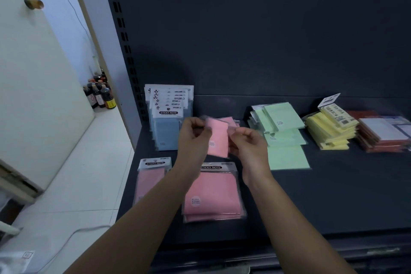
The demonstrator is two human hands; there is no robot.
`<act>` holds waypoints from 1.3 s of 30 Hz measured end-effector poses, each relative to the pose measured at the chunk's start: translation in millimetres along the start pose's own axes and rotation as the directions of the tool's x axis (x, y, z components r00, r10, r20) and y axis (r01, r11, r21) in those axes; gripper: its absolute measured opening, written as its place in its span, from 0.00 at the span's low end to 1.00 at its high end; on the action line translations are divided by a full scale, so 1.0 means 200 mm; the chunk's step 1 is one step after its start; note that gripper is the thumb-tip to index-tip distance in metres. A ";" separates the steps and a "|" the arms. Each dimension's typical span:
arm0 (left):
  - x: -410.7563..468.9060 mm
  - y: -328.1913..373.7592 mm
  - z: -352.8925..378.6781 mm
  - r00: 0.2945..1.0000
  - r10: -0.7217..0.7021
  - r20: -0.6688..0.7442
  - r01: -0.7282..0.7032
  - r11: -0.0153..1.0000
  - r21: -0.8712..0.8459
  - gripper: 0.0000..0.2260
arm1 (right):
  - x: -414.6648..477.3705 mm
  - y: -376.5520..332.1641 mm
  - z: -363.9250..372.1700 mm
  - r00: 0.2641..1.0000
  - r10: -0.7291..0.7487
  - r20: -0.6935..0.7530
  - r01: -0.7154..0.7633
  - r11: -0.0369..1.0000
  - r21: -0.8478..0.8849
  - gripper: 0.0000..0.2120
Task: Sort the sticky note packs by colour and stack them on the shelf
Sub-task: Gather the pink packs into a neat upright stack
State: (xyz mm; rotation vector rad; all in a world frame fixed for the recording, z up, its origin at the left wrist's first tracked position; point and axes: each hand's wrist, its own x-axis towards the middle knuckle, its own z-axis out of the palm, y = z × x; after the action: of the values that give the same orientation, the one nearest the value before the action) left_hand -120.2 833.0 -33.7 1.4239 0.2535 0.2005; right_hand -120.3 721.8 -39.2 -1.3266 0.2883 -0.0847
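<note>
Two forearms are reaching over the pink stack. Left hand and right hand are pinching one pink pack by its sides, hovering just behind that stack.

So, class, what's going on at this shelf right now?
The left hand and right hand each grip an edge of a pink pack, held up above the shelf. A blue pile, green pile, yellow pile and red pile lie along it; a pink pile lies in front.
</note>
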 end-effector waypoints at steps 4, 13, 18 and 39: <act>-0.02 0.00 -0.14 0.999 -0.009 0.052 0.009 1.000 -0.007 0.13 | -0.04 0.00 0.07 0.993 -0.074 0.094 0.078 0.996 -0.046 0.07; -0.12 -0.02 -0.50 0.984 0.148 -0.095 -0.111 0.943 0.314 0.08 | -0.17 0.10 0.28 0.935 0.036 0.354 0.049 0.972 -0.229 0.12; -0.15 -0.04 -0.65 0.980 0.140 -0.145 -0.085 0.939 0.332 0.08 | -0.23 0.16 0.39 0.883 0.090 0.461 0.138 0.888 -0.438 0.14; -0.02 0.02 -0.31 0.982 0.013 0.186 -0.096 0.889 0.447 0.16 | 0.00 0.03 0.16 0.966 -0.218 0.139 0.247 0.613 -0.751 0.16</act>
State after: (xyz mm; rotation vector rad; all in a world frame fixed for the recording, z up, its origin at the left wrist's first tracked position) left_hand -141.4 892.1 -36.8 1.9073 0.1135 0.0571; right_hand -112.8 753.2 -37.7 -2.2267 0.1087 -0.1727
